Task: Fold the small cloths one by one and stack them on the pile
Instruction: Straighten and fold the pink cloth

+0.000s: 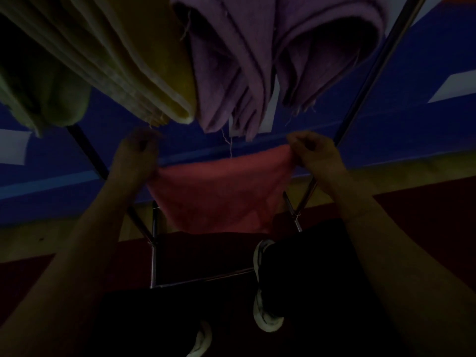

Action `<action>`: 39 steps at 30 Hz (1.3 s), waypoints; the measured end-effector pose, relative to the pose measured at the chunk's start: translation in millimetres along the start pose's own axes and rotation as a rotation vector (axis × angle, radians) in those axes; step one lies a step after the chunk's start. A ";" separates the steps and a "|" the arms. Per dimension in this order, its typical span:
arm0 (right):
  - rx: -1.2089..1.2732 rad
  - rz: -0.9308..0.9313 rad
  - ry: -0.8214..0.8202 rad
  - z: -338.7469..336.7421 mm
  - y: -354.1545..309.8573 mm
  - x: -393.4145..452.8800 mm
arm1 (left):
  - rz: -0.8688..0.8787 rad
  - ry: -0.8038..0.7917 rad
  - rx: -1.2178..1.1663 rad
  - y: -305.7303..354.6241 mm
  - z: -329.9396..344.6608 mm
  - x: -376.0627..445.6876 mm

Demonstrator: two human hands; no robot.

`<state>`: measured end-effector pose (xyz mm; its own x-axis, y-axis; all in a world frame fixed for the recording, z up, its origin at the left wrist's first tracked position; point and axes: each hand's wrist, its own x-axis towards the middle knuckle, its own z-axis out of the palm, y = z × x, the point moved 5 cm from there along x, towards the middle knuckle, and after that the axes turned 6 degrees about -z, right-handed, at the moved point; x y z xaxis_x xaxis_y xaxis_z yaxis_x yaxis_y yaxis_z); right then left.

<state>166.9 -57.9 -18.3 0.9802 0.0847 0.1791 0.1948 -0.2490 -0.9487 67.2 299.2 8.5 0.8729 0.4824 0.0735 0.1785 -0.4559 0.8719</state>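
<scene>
Taking the red cloth (219, 191) as the mark, everything else sits around it in poor light. Up and to its left hang greenish-yellow cloths (108, 60) over a metal rack (92, 153). The left hand (136, 153) is at the red cloth's left top corner, fingers curled in on the edge, though blur hides exactly how they pinch. The red cloth itself hangs spread between the two hands, sagging in the middle, in front of the rack's lower bars. Straight above it droop purple cloths (257, 60), their loose threads dangling close to its top edge. The right hand (311, 153) pinches the right top corner, fingers closed tight on it. I'd judge the worry is a corner slipping free in this gloom, or the cloth snagging on the rack or those threads when folded.
</scene>
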 end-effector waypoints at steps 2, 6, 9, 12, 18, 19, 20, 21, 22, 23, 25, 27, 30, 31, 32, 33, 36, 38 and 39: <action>0.015 -0.024 -0.092 13.7 -9.2 -5.6 | 0.100 -0.085 0.166 8.5 15.2 -8.9; 0.070 -0.028 -0.367 46.1 -25.3 -24.0 | 0.147 -0.304 0.156 23.3 50.7 -35.9; 0.082 -0.072 -0.536 68.0 -38.3 -36.5 | 0.306 -0.418 0.243 31.9 79.8 -60.1; 0.102 -0.083 -0.596 81.7 -45.2 -42.2 | 0.446 -0.428 0.294 33.8 93.6 -69.1; 0.079 -0.132 -0.555 81.7 -50.5 -39.0 | 0.444 -0.380 0.120 40.6 81.0 -67.0; 0.053 -0.123 -0.593 83.3 -49.7 -40.5 | 0.405 -0.403 0.078 40.8 79.6 -67.0; 0.010 -0.101 -0.650 86.4 -47.0 -43.0 | 0.372 -0.418 0.046 42.9 77.5 -67.5; -0.054 -0.078 -0.720 89.6 -43.4 -46.5 | 0.347 -0.421 0.015 44.0 74.9 -66.7; -0.138 -0.065 -0.785 92.9 -38.5 -49.5 | 0.338 -0.414 -0.014 47.0 71.3 -66.3; -0.234 -0.074 -0.837 95.2 -36.1 -52.3 | 0.331 -0.398 -0.046 48.4 67.8 -64.3; -0.414 -0.128 -0.890 98.0 -31.5 -55.7 | 0.324 -0.354 -0.086 49.6 60.3 -58.9; -0.547 -0.141 -0.941 100.6 -23.5 -57.1 | 0.294 -0.304 -0.088 43.7 53.0 -51.1; -0.686 -0.095 -1.038 102.1 -9.6 -60.3 | 0.151 -0.217 -0.178 35.4 42.7 -43.9; -0.725 -0.089 -1.062 101.6 -6.3 -61.0 | 0.082 -0.183 -0.244 32.5 39.3 -41.8; -0.761 -0.086 -1.081 100.7 -4.6 -61.3 | 0.015 -0.150 -0.315 30.9 35.7 -40.0; -0.786 -0.086 -1.094 98.9 -3.1 -60.5 | -0.040 -0.131 -0.387 28.1 32.1 -37.1; -0.844 -0.081 -1.120 92.2 1.6 -57.4 | -0.193 -0.120 -0.587 20.2 23.0 -27.3; -0.862 -0.095 -1.172 90.3 2.2 -58.6 | -0.308 -0.064 -0.593 13.3 15.9 -23.4; -0.864 -0.099 -1.192 89.4 2.5 -59.9 | -0.342 -0.033 -0.568 7.9 11.8 -20.2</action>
<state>105.5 22.7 -54.7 0.4382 0.7542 -0.4891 0.6375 -0.6443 -0.4224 56.3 277.0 8.1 0.8246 0.5026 -0.2598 0.1886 0.1887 0.9638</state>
